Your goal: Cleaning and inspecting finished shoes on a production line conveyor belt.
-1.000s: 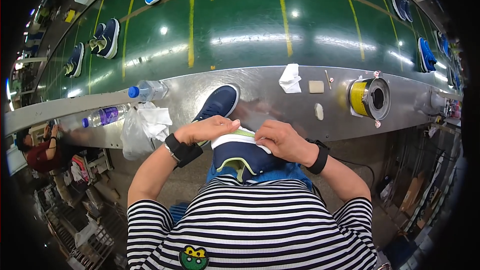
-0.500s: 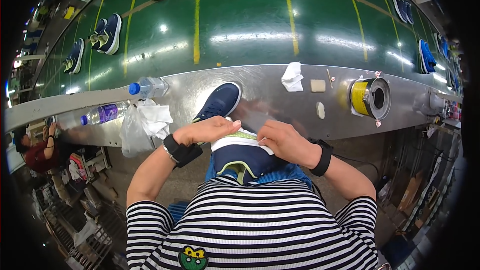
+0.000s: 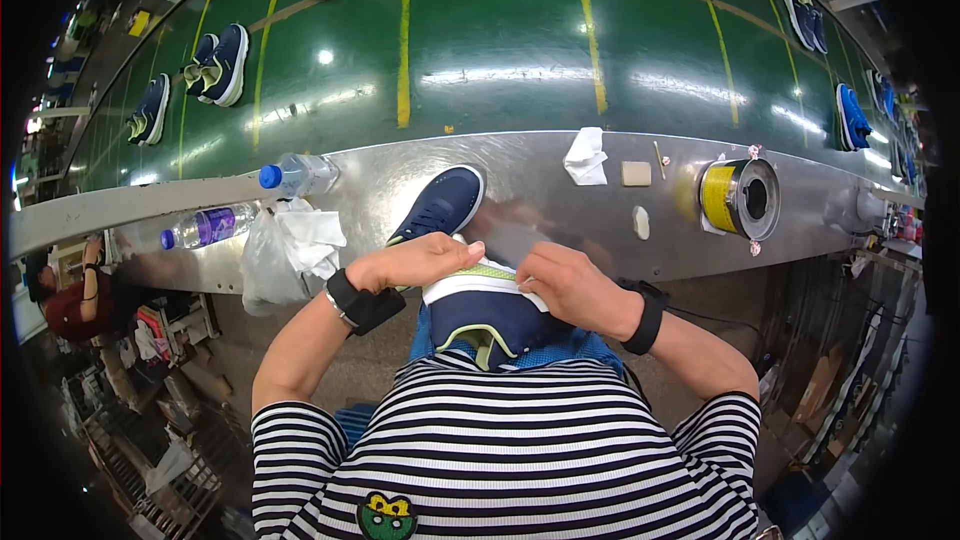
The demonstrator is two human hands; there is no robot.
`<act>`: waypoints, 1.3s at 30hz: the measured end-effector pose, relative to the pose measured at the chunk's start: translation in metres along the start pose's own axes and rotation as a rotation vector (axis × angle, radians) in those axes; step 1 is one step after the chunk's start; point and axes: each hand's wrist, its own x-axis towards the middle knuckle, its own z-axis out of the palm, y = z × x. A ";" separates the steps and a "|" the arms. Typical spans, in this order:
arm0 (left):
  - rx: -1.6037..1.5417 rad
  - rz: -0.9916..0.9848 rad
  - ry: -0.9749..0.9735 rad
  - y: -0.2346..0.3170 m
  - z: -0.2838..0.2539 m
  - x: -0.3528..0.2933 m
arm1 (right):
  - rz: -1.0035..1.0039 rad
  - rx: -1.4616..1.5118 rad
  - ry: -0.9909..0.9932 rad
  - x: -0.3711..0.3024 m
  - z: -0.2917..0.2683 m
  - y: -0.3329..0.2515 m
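Note:
A navy sneaker (image 3: 463, 312) with a white sole and lime-green tread rests on its side against my lap, its collar opening toward me. My left hand (image 3: 425, 260) is closed on the sole's edge, thumb along the tread. At the sole's right part, my right hand (image 3: 572, 285) pinches a small white scrap against it; its material is unclear. Just beyond my left hand, another navy sneaker (image 3: 440, 204) stands on the steel ledge (image 3: 570, 215), toe pointing away to the right.
Plastic bottles (image 3: 300, 175), a clear bag (image 3: 270, 265) and crumpled tissues (image 3: 312, 235) lie at left. Right along the ledge are a folded tissue (image 3: 584, 156), a beige block (image 3: 635, 173) and a yellow-labelled tin (image 3: 718, 195). Beyond runs a green conveyor belt (image 3: 500, 35) carrying shoes.
The belt's lines and the shoes at its left and middle have shifted slightly right. My right fingers have moved a little along the sole. My left hand keeps its hold.

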 end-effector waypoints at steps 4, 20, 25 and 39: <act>0.009 -0.008 -0.010 -0.001 -0.002 0.002 | -0.074 -0.012 0.078 0.015 0.010 -0.009; 0.008 0.088 0.074 -0.020 0.003 0.002 | -0.229 0.039 0.209 0.036 0.020 -0.014; -0.479 -0.153 0.238 -0.034 0.019 0.000 | 0.151 -0.074 0.051 -0.011 -0.022 0.037; -1.465 0.036 0.483 -0.096 0.078 0.055 | 0.353 -0.492 0.635 -0.050 -0.016 0.112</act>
